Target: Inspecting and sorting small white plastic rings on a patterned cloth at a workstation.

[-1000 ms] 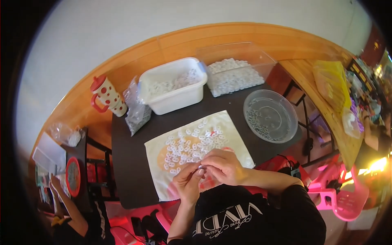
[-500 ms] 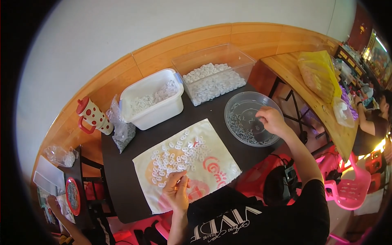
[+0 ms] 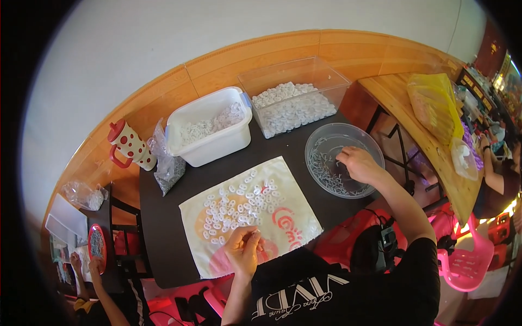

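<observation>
My left hand is closed in a pinch above the near edge of a cream cloth, with a small white piece just showing at its fingertips. Many small white oval pieces, which seem to have holes, lie spread over this cloth. My right hand reaches over a round clear plastic basin, thumb and fingers pressed together. Whatever it may grip is too small to make out. Thin grey metal pins, like nails or screws, are scattered along the basin's left and near sides.
Behind the cloth stand a white tub and a clear box of white pieces. A spotted tumbler and a bag of grey pins are at left. Another person's hands work beside a red tray. Pink chairs stand at right.
My right hand has moved slightly left and lower within the basin. My left hand has turned, bringing its fingertips to the right. At far left, the other person's second hand has come into view.
</observation>
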{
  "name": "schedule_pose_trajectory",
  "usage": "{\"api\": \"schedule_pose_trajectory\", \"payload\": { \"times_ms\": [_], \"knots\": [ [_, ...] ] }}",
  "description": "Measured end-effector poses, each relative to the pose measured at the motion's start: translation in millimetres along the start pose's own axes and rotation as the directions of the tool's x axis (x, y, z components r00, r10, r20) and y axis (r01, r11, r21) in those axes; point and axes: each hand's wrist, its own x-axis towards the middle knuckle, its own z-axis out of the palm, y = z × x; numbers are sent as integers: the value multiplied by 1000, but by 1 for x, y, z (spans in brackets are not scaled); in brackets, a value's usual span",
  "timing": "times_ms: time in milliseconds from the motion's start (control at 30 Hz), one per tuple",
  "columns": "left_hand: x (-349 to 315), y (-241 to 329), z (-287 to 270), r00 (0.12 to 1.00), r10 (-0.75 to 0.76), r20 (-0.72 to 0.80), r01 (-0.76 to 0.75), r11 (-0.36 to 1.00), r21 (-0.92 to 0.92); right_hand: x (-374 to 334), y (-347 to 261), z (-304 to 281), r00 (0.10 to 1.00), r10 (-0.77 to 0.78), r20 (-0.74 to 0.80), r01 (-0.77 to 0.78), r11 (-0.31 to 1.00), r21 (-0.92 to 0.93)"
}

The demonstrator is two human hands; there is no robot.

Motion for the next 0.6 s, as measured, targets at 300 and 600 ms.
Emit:
{"api": "schedule_pose_trajectory", "payload": {
  "times_ms": [300,600],
  "knots": [
    [6,-16,-7,996,82,29,-79,993,-87,2,-29,-8,927,310,-210,-142,810,569],
    [-2,-7,-7,998,-63,5,63,980,-187,49,-213,14,995,-47,-83,95,417,904]
  ]
}}
